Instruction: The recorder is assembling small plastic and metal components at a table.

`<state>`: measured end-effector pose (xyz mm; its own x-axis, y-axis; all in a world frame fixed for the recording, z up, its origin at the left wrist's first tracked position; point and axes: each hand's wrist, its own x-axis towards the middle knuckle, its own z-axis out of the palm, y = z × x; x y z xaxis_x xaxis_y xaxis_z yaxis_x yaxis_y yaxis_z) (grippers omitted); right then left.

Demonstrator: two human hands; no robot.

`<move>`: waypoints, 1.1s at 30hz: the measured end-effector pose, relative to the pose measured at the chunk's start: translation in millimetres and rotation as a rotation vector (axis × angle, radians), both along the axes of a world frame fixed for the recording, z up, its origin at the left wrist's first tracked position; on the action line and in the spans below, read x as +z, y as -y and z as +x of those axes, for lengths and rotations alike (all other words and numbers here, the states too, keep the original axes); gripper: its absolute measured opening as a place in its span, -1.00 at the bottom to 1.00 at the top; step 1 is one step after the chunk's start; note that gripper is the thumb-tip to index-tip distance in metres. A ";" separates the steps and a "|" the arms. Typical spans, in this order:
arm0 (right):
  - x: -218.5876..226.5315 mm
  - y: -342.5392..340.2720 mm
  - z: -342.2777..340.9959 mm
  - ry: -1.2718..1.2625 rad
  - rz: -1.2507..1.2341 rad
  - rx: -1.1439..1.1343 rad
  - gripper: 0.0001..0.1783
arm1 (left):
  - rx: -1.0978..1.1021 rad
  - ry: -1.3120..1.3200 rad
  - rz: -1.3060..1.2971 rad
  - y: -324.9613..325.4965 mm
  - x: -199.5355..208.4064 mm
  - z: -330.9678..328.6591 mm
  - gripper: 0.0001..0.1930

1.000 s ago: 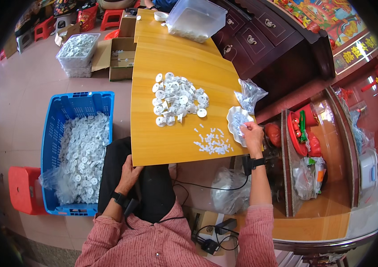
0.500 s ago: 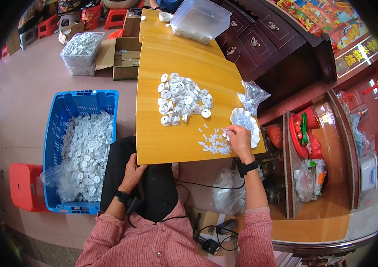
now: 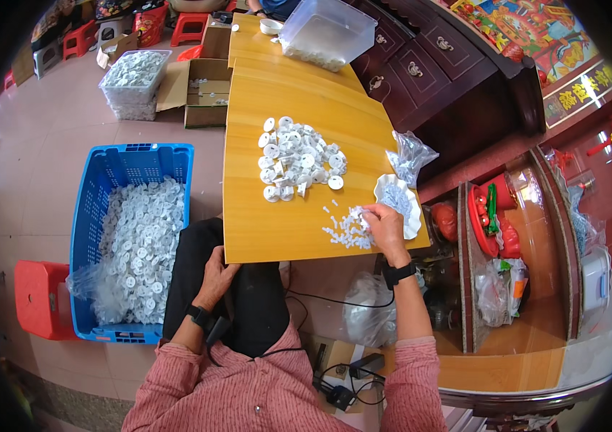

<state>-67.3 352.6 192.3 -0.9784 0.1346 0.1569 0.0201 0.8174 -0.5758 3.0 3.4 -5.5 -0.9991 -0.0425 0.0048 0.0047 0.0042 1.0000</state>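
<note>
a seated person in a pink striped shirt (image 3: 277,396) works at a yellow wooden table (image 3: 263,223), seen from above. nearest the body, the left hand (image 3: 217,273) rests on the dark-trousered lap just below the table's near edge, fingers loosely curled and holding nothing that can be seen. the right hand (image 3: 383,225), a black watch at its wrist, lies on the table's near right corner, fingers bent down and pinching into a scatter of small white plastic pieces (image 3: 345,229); whether a piece is already caught between the fingertips cannot be told. the pieces lie under and just left of those fingertips, touching them. they look light, stiff and smooth, likely to skid or scatter if brushed, so each is best nipped at its sides between thumb and forefinger. just beyond the hand, at the table's right edge, sits a shallow white dish (image 3: 399,203) of the same pieces, and past it a crumpled clear bag (image 3: 410,155). at mid-table lies a heap of white plastic discs (image 3: 297,158). left of the table, on the floor, a blue crate (image 3: 104,173) holds many more discs, with a red stool (image 3: 38,299) beside it. at the table's far end stands a clear plastic tub (image 3: 324,32).
</note>
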 end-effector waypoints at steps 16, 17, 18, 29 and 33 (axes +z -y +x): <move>14.1 49.5 18.9 0.140 -0.105 0.129 -0.84 | -0.013 0.028 -0.003 -0.2 -5.3 -0.7 -0.48; 14.3 51.3 20.4 0.126 -0.087 0.155 -0.85 | -0.031 0.066 -0.011 0.2 -4.3 -0.7 -0.47; 15.1 53.9 22.2 0.128 -0.086 0.156 -0.85 | -0.030 0.068 -0.010 0.5 -3.4 -0.5 -0.47; 18.1 63.1 34.4 0.049 0.054 0.373 -0.82 | -0.023 0.063 -0.026 -0.2 -3.3 0.1 -0.45; 21.8 71.9 40.5 0.144 0.000 0.314 -0.83 | -0.022 0.063 -0.030 0.4 -1.1 0.1 -0.45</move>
